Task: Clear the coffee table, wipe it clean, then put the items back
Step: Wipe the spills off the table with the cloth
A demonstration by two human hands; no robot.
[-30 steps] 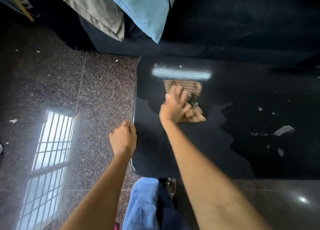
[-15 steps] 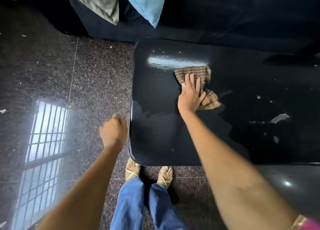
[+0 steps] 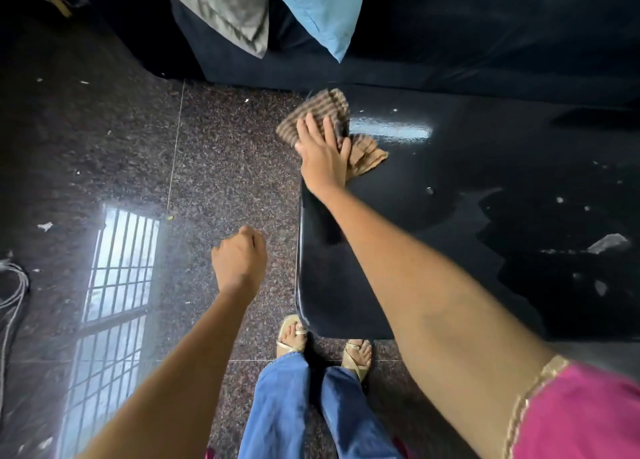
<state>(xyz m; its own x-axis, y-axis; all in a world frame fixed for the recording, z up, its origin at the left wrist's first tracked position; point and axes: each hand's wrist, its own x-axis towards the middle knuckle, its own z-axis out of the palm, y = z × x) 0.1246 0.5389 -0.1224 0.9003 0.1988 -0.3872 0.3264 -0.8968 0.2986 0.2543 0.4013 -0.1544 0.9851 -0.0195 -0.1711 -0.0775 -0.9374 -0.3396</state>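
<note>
Wiping is the step in hand. The right hand (image 3: 323,154) lies flat, fingers spread, palm down on a brown checked cloth (image 3: 320,110) at the far left corner of the coffee table (image 3: 433,195), just above the centre of the frame; it presses the cloth rather than grips it, and part of the cloth hangs past the table's left edge. The left hand (image 3: 239,259) is curled into a loose fist over the speckled floor (image 3: 114,140) at centre frame, clear of the table and, as far as can be seen, holding nothing. The glossy black top carries no items, so clearing appears done. A dull patch with an irregular outline spreads across the right of the frame, and white scraps (image 3: 607,243) and smaller flecks lie on it, so much of the surface is judged unfinished. To do the step well: keep the palm flat with even pressure, work in overlapping passes from this corner toward the right side, gather the scraps into the cloth instead of sweeping them onto the floor, and refold to a clean face if the top shows streaks. A blue cushion (image 3: 322,12) and a grey cushion (image 3: 225,5) rest on the dark sofa at upper frame.
</note>
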